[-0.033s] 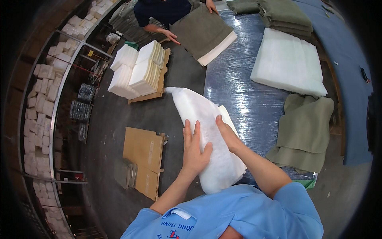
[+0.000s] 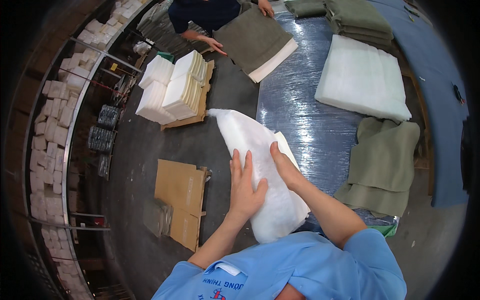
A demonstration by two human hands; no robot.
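Left hand (image 2: 245, 194) and right hand (image 2: 287, 170) rest apart on white padding (image 2: 245, 129); uneven pressure could skew it against the cream sheet (image 2: 286, 146) at right.

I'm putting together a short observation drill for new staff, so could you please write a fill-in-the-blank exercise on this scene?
1. The left hand and right hand touch a batting piece coloured ____.
2. The folded batting pad lies to the ____ of both hands.
3. The stacked foam pads rest on a sheet of ____.
4. The person's own shirt is light ____.

Missing words: white; right; cardboard; blue.
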